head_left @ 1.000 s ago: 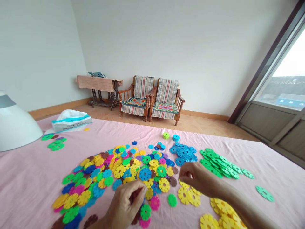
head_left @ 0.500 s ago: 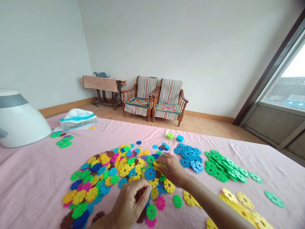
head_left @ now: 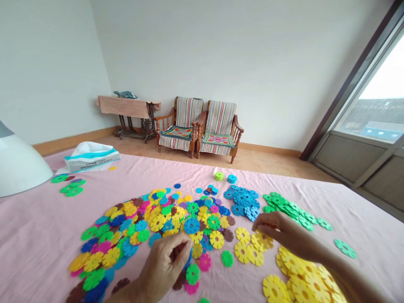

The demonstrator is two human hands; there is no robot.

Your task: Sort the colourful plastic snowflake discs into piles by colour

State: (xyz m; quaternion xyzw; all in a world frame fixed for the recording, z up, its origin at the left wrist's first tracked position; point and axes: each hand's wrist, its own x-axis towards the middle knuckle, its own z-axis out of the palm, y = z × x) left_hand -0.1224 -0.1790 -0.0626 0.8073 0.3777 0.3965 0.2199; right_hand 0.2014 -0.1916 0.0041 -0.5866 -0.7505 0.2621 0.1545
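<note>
My left hand [head_left: 166, 263] is closed in a loose curl, thumb against index finger, above the near edge of a mixed pile of notched plastic discs [head_left: 157, 223]. What it holds, if anything, is hidden; a dark blue disc edge shows below its fingers. My right hand [head_left: 276, 229] is closed on a yellow notched disc [head_left: 262, 241], low over a small group of yellow discs [head_left: 242, 252]. Beyond that hand lie a heap of blue discs [head_left: 243, 201] and a heap of green discs [head_left: 288, 208]. A larger yellow heap [head_left: 304, 277] lies partly under my right forearm.
Pink cloth [head_left: 38, 235] covers the table. A tissue pack [head_left: 91, 158] and a white rounded appliance [head_left: 19, 168] stand at left. Short lime [head_left: 219, 176] and blue stacks [head_left: 232, 179] sit near the far edge. Two wooden armchairs [head_left: 217, 126] are beyond.
My right hand has moved right from the mixed pile to the yellow discs, now with a yellow disc. My left hand keeps its curl. The view has shifted slightly right.
</note>
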